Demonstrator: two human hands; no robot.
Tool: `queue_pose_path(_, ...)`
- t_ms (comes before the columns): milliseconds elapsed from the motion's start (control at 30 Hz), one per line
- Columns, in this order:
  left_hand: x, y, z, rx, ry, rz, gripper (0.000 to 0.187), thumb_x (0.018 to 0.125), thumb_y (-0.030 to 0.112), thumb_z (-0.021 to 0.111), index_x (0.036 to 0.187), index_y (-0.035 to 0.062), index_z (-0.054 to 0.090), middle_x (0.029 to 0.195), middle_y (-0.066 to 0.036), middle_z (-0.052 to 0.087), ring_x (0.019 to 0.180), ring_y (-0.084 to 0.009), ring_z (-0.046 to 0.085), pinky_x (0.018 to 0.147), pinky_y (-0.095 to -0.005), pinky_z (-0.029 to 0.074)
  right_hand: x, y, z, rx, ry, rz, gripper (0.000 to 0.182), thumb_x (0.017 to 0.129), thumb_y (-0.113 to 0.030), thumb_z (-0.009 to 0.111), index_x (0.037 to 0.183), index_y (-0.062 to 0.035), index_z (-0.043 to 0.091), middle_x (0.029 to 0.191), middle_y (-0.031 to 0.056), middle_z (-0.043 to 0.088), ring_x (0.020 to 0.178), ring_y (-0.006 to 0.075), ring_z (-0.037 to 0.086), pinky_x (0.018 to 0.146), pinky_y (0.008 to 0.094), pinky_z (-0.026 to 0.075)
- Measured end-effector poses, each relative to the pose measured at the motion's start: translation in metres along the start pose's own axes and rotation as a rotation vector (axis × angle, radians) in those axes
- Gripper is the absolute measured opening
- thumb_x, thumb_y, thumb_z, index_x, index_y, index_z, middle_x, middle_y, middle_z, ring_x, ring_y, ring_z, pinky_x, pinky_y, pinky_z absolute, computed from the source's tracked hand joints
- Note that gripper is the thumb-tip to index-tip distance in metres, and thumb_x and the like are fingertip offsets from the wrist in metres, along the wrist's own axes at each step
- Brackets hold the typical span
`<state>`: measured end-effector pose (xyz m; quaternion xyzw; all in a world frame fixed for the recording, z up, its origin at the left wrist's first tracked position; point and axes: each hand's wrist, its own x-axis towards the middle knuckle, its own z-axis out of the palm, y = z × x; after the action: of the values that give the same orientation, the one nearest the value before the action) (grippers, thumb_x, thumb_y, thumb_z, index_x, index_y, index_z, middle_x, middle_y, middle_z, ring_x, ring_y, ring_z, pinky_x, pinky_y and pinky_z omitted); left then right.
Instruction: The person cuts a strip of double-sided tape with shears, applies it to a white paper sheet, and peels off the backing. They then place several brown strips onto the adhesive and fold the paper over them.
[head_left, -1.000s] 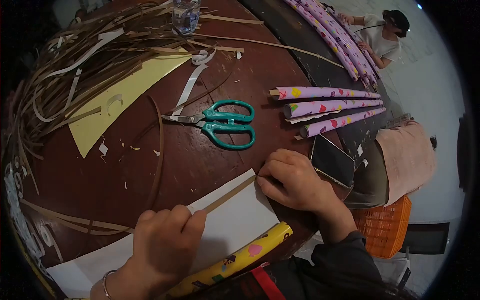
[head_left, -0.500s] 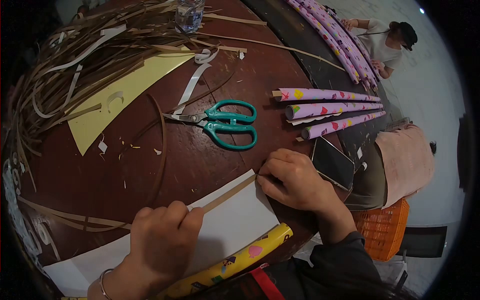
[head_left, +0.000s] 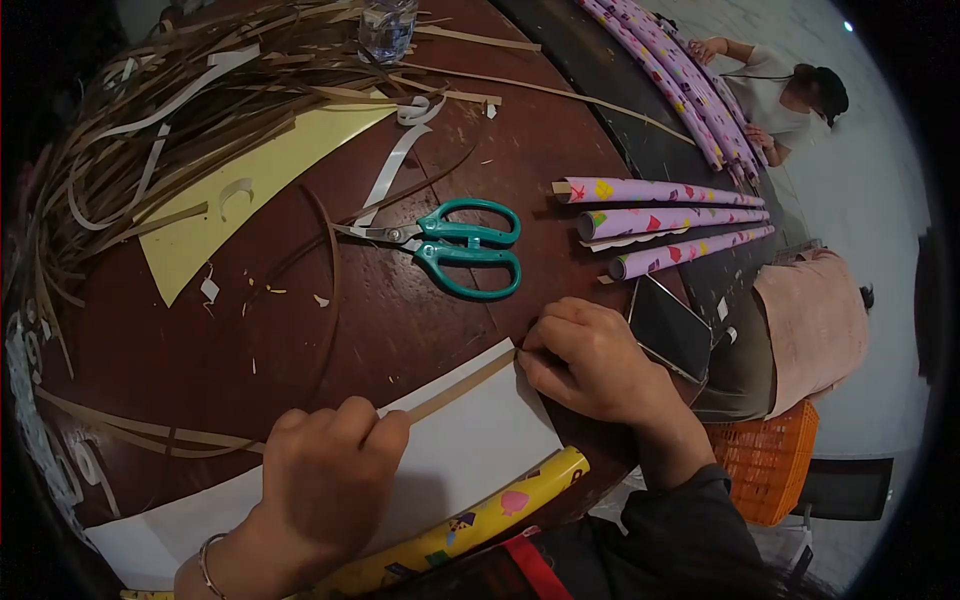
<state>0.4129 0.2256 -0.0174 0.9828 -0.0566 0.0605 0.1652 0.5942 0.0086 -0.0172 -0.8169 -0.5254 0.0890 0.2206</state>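
A narrow brown strip (head_left: pixel 462 388) lies along the far edge of a white sheet (head_left: pixel 480 430). Both of my hands grip it: my left hand (head_left: pixel 335 480) is closed around its left part, while my right hand (head_left: pixel 590 362) pinches its right end at the sheet's corner. The near side of the sheet meets a yellow patterned roll (head_left: pixel 512 505), partly covered by my left forearm. Beyond my hands lie green-handled scissors (head_left: pixel 470 250), blades pointing left and slightly apart. A dark-screened phone (head_left: pixel 668 328) rests just right of my right hand.
Three pink patterned rolls (head_left: pixel 670 222) lie at the right, with more pink rolls (head_left: pixel 665 75) farther back. A heap of brown strips (head_left: pixel 110 180), a yellow sheet (head_left: pixel 215 225) and a glass of water (head_left: pixel 386 30) occupy the far left. Two people and an orange crate (head_left: pixel 765 460) are at right.
The view has shifted slightly, so things on the table appear a little farther right. Both hands keep nearly the same grip on the strip.
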Motion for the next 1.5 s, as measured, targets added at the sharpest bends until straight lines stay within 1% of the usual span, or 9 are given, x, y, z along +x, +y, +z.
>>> queue_pose_path(167, -0.001, -0.001, 0.003, 0.016, -0.017, -0.013, 0.010, 0.072, 0.011, 0.066, 0.080, 0.0122, 0.060, 0.069, -0.001, 0.048, 0.055, -0.0163, 0.055, 0.053, -0.0339, 0.040, 0.001, -0.002, 0.000, 0.003, 0.002, 0.007, 0.011, 0.077, -0.007, 0.073, 0.079, -0.0018, 0.063, 0.076, 0.0119, 0.060, 0.074, 0.0324, 0.061, 0.063, 0.0411, 0.050)
queue_pose_path(267, -0.001, -0.001, 0.001, 0.021, -0.035, -0.026, 0.011, 0.071, 0.010, 0.066, 0.077, 0.0123, 0.058, 0.069, -0.001, 0.048, 0.054, -0.0167, 0.055, 0.053, -0.0342, 0.040, 0.001, -0.002, -0.001, -0.004, -0.011, 0.013, 0.012, 0.077, -0.007, 0.073, 0.080, -0.0018, 0.062, 0.076, 0.0119, 0.060, 0.073, 0.0326, 0.061, 0.063, 0.0414, 0.049)
queue_pose_path(400, -0.001, -0.002, -0.001, 0.027, -0.046, -0.019, 0.011, 0.070, 0.011, 0.066, 0.077, 0.0123, 0.058, 0.068, -0.001, 0.048, 0.054, -0.0171, 0.054, 0.053, -0.0344, 0.039, 0.000, -0.001, -0.001, -0.014, -0.024, 0.023, 0.013, 0.077, -0.006, 0.073, 0.080, -0.0017, 0.061, 0.076, 0.0121, 0.059, 0.073, 0.0331, 0.060, 0.063, 0.0417, 0.049)
queue_pose_path(467, -0.001, -0.001, -0.004, 0.004, -0.134, -0.064, 0.012, 0.078, 0.011, 0.072, 0.089, 0.0116, 0.069, 0.071, -0.003, 0.053, 0.059, -0.0217, 0.058, 0.056, -0.0369, 0.041, 0.000, -0.001, -0.001, -0.015, -0.024, 0.024, 0.013, 0.077, -0.006, 0.072, 0.079, -0.0016, 0.060, 0.076, 0.0122, 0.059, 0.073, 0.0332, 0.060, 0.063, 0.0419, 0.049)
queue_pose_path(800, 0.000, -0.001, -0.003, 0.006, -0.142, -0.083, 0.011, 0.078, 0.010, 0.072, 0.088, 0.0107, 0.068, 0.069, -0.004, 0.053, 0.060, -0.0223, 0.059, 0.057, -0.0372, 0.041, 0.000, -0.002, -0.002, -0.013, -0.034, 0.033, 0.014, 0.077, -0.006, 0.073, 0.080, -0.0016, 0.060, 0.077, 0.0125, 0.059, 0.074, 0.0336, 0.060, 0.064, 0.0424, 0.049)
queue_pose_path(867, 0.000, -0.002, -0.001, 0.018, -0.069, -0.032, 0.012, 0.071, 0.010, 0.064, 0.074, 0.0129, 0.053, 0.067, -0.002, 0.050, 0.057, -0.0182, 0.058, 0.055, -0.0345, 0.042, 0.001, -0.003, -0.002, -0.010, -0.039, 0.033, 0.013, 0.077, -0.006, 0.073, 0.080, -0.0016, 0.060, 0.077, 0.0125, 0.059, 0.075, 0.0337, 0.060, 0.064, 0.0422, 0.049)
queue_pose_path(900, 0.001, -0.002, -0.003, 0.022, -0.074, -0.039, 0.012, 0.071, 0.010, 0.064, 0.074, 0.0129, 0.053, 0.067, -0.002, 0.050, 0.057, -0.0182, 0.058, 0.055, -0.0345, 0.042, 0.001, -0.004, -0.003, -0.011, -0.040, 0.037, 0.013, 0.077, -0.006, 0.073, 0.080, -0.0015, 0.060, 0.077, 0.0126, 0.059, 0.075, 0.0338, 0.060, 0.065, 0.0420, 0.049)
queue_pose_path(967, 0.002, 0.000, -0.005, -0.043, -0.105, -0.125, 0.008, 0.080, 0.009, 0.070, 0.080, 0.0094, 0.063, 0.070, -0.006, 0.059, 0.061, -0.0250, 0.061, 0.059, -0.0379, 0.042, 0.001, -0.004, -0.003, -0.011, -0.041, 0.038, 0.013, 0.077, -0.006, 0.072, 0.080, -0.0014, 0.060, 0.077, 0.0126, 0.059, 0.075, 0.0339, 0.060, 0.065, 0.0417, 0.049)
queue_pose_path(1500, 0.002, -0.002, -0.011, -0.029, -0.124, -0.165, 0.010, 0.084, 0.010, 0.068, 0.079, 0.0081, 0.059, 0.066, -0.007, 0.062, 0.059, -0.0260, 0.062, 0.059, -0.0378, 0.044, -0.001, -0.004, -0.002, 0.002, -0.041, 0.062, 0.013, 0.078, -0.005, 0.071, 0.080, -0.0012, 0.060, 0.077, 0.0126, 0.058, 0.075, 0.0334, 0.059, 0.065, 0.0412, 0.048)
